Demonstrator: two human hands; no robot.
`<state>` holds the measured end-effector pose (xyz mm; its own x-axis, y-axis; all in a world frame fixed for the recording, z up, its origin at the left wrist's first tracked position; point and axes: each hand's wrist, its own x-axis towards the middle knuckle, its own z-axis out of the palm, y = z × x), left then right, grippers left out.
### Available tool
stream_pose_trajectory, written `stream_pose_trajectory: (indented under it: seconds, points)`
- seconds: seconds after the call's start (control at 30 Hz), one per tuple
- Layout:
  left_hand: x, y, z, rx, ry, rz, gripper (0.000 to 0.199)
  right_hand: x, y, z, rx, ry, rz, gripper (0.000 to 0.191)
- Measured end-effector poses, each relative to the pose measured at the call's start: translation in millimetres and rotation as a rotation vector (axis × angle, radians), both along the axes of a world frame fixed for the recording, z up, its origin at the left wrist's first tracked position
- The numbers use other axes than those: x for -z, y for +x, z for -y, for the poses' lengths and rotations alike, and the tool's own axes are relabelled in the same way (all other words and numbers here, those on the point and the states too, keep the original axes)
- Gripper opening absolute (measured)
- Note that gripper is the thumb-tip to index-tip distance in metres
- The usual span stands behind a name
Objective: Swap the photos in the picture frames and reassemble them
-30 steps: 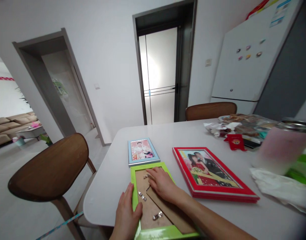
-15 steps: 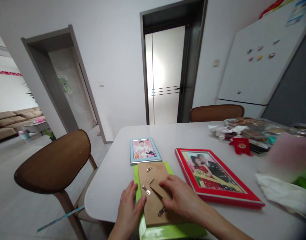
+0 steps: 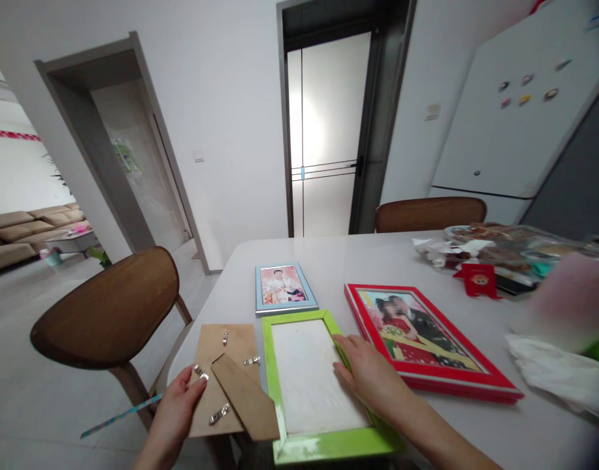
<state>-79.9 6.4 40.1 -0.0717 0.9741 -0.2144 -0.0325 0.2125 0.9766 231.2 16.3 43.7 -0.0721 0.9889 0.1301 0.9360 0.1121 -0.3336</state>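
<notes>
My left hand point(image 3: 178, 399) pinches the left edge of a brown backing board point(image 3: 206, 418), thumb on top. Metal clips and a tapered easel stand point(image 3: 245, 395) show on the board, which lies left of the green picture frame point(image 3: 319, 446). My right hand point(image 3: 365, 372) grips the frame's right side, fingertips at the inner rim. Inside the frame, a plain white sheet point(image 3: 311, 375) faces up. Just behind it lies a light-blue picture frame point(image 3: 285, 287) with a photo. To the right rests a red picture frame point(image 3: 434, 343) with a photo of two people.
A white table point(image 3: 328, 251) carries everything. On its right are a red card point(image 3: 479, 281), crumpled tissue point(image 3: 564, 365), a blurred pink container point(image 3: 568, 300) and plastic-wrapped food point(image 3: 515, 241). A brown chair point(image 3: 108, 313) stands left, another chair point(image 3: 429, 215) behind.
The backing board has come off the green frame and moved left in my left hand, uncovering the white sheet. My right hand has moved from the easel stand to the frame's right side.
</notes>
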Motion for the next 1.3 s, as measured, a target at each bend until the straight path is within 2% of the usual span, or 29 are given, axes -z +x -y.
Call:
stream_pose_trajectory:
  seconds: [0.07, 0.17, 0.23, 0.3, 0.4, 0.47, 0.57, 0.63, 0.7, 0.77, 0.97, 1.1, 1.13, 1.2, 1.3]
  points:
    - [5.5, -9, -1, -0.039, 0.023, -0.162, 0.036, 2.5, -1, -1, 0.042, -0.059, 0.034, 0.046]
    - [12.8, -13, -6, -0.112, 0.133, -0.593, 0.051, -1.0, -6, -2, 0.064, -0.124, 0.027, 0.050]
    - [15.9, -12, -9, -0.126, 0.241, -0.859, 0.052, -2.9, -7, -4, 0.063, -0.132, 0.008, 0.053]
    - [16.1, -7, -8, -0.127, 0.346, -1.010, 0.048, -3.0, -7, -5, 0.077, -0.124, -0.015, 0.056]
    - [9.9, 17, 1, -0.095, 0.463, -1.038, 0.043, -3.7, -4, -7, 0.101, -0.031, -0.102, 0.058]
    - [4.2, 44, 13, 0.010, 0.536, -0.971, 0.042, -7.7, -1, -6, 0.121, -0.005, -0.265, 0.058]
    - [-0.4, 92, 30, 0.251, 0.669, -0.893, 0.047, -20.5, 0, -2, 0.150, -0.209, -0.710, 0.061]
    - [-0.1, 120, 37, 0.430, 0.775, -0.852, 0.066, -30.9, 0, 3, 0.137, -0.346, -1.027, 0.062]
    - [0.5, 140, 41, 0.514, 0.862, -0.844, 0.081, -40.1, -2, 7, 0.101, -0.362, -1.252, 0.064]
    - [-1.4, 151, 42, 0.506, 0.934, -0.835, 0.084, -47.0, -4, 11, 0.080, -0.329, -1.343, 0.067]
    - [-23.3, 151, 42, 0.336, 1.034, -0.814, 0.064, -52.4, -9, 15, 0.086, -0.292, -1.362, 0.074]
    - [-33.7, 147, 43, 0.336, 1.099, -0.801, 0.051, -49.1, -7, 8, 0.036, -0.286, -1.369, 0.075]
    - [-35.1, 142, 43, 0.286, 1.075, -0.779, 0.049, -47.6, -5, 6, 0.029, -0.287, -1.312, 0.074]
    - [-36.6, 129, 42, 0.106, 0.944, -0.721, 0.046, -42.7, 0, 0, 0.042, -0.259, -1.083, 0.070]
    - [-34.3, 97, 38, -0.157, 0.628, -0.565, 0.047, -30.2, 7, -9, 0.077, -0.124, -0.558, 0.061]
